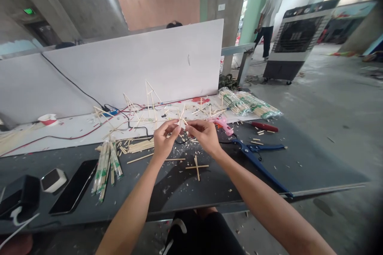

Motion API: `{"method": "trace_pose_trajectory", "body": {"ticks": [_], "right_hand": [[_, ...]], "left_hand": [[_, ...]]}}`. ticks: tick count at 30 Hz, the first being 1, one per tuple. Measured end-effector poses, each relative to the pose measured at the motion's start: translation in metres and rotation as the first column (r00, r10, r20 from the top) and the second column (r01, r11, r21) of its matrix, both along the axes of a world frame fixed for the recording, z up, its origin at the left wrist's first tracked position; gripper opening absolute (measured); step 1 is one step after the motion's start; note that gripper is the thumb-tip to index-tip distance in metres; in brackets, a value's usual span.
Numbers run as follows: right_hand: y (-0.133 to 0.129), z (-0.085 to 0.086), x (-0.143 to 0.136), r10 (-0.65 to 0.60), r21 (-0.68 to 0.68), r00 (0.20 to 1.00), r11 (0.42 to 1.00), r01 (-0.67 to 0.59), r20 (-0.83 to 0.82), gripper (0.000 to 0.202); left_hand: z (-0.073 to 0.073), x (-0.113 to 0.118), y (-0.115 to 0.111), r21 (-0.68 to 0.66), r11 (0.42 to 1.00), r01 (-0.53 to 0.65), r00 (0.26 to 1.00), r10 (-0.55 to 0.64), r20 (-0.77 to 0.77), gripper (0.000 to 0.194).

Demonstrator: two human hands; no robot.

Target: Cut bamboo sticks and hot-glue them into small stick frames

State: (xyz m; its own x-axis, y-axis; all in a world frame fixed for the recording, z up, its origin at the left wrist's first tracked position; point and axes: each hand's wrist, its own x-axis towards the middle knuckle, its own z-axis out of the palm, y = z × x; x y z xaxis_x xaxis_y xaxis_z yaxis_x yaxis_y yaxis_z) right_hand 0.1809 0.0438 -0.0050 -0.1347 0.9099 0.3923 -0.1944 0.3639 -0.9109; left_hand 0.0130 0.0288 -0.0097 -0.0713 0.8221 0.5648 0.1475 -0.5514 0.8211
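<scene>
Over the middle of the dark table, my left hand [166,137] and my right hand [204,134] pinch small wooden sticks [181,116] that cross between my fingertips. Whether the sticks are joined is too small to tell. Nearer to me, a cross of wooden sticks [196,167] lies on the table. Beside my left hand is a pile of loose sticks [140,146]. A pink glue gun [224,125] lies just past my right hand, partly hidden by it. Stick frames [152,99] stand behind my hands.
Wrapped stick bundles [103,167] and a black phone [74,186] lie left. At right are a blue-handled cutter [260,163], a red-handled tool [265,126] and bagged sticks [248,102]. A white partition [119,69] closes the back. A person [271,14] stands beyond, near an air cooler [295,42].
</scene>
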Motion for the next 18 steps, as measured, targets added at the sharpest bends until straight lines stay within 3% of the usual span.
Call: {"method": "trace_pose_trajectory", "body": {"ticks": [10, 18], "right_hand": [[-0.0001, 0.0017, 0.0023, 0.043, 0.011, 0.998, 0.999, -0.044, 0.036, 0.032], [0.0013, 0.0008, 0.0028, 0.08, 0.018, 0.997, 0.997, -0.08, 0.019, 0.029]], "left_hand": [[0.0033, 0.0028, 0.0004, -0.044, 0.999, 0.015, 0.998, -0.012, 0.064, 0.027], [0.0039, 0.0045, -0.0003, -0.015, 1.0, -0.008, 0.999, 0.009, 0.049, 0.02]]}}
